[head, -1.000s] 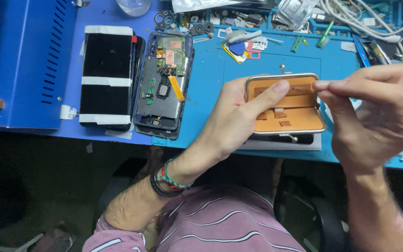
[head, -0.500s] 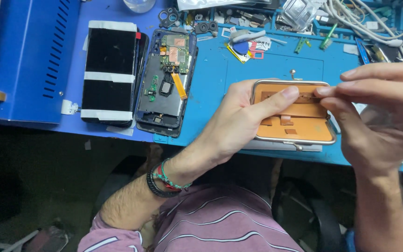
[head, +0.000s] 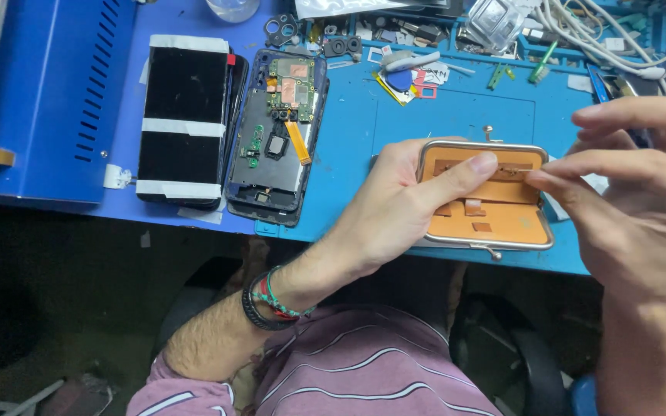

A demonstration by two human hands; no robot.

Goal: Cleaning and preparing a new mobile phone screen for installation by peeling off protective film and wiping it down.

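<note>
Phone repair workshop — blue mat (head: 456, 115), opened phone (head: 275, 139), scattered parts (head: 395, 46).

Lighting is bright and even across the blue work mat (head: 456, 115), apparently from overhead, with only soft, short shadows under the left hand (head: 395, 208) and the open orange case (head: 487, 219). The area below the mat's near edge falls off into deep darkness with little detail. Focus is sharp at centre; the right hand (head: 634, 200) is slightly soft at the frame's right edge, and mild glare marks the case's metal rim.
</note>
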